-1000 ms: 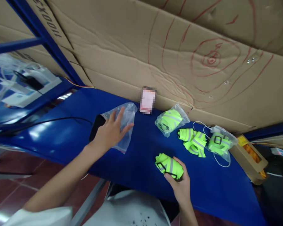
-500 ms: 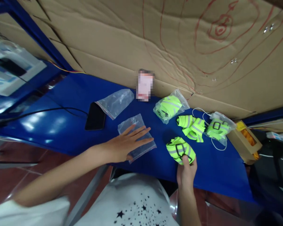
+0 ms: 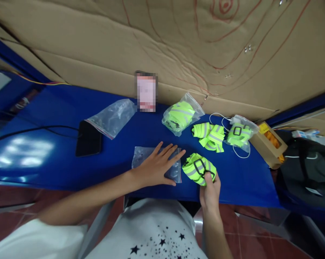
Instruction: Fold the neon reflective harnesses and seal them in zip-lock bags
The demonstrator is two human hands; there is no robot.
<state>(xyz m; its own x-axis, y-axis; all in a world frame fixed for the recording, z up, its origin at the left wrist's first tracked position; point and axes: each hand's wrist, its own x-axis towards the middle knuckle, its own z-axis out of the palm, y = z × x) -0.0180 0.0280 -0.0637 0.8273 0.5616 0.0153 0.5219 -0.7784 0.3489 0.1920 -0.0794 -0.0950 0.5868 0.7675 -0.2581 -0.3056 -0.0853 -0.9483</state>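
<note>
My left hand (image 3: 158, 166) lies over a clear zip bag (image 3: 140, 155) on the blue table, its fingers spread. In my right hand (image 3: 211, 190) is a rolled reflective strap (image 3: 196, 168), neon yellow with grey stripes and black buckles, just right of that bag. The thumb presses near a buckle. Behind it lies a loose, folded reflective strap (image 3: 211, 136) of the same colours. Two more straps sit inside clear bags: a bagged strap (image 3: 180, 115) at the back and another bagged strap (image 3: 239, 133) to the right.
A second flat zip bag (image 3: 115, 117) overlaps a black device (image 3: 88, 142) with a cable at left. A phone (image 3: 146, 92) leans on the cardboard wall (image 3: 103, 54). At the right end are a white cord (image 3: 242, 157), a cardboard box (image 3: 270, 144) and a black bag (image 3: 308, 176).
The zip bag under my left hand has turned to lie straighter along the table edge. My left hand has moved with it, closer to the held strap. The camera view has shifted right.
</note>
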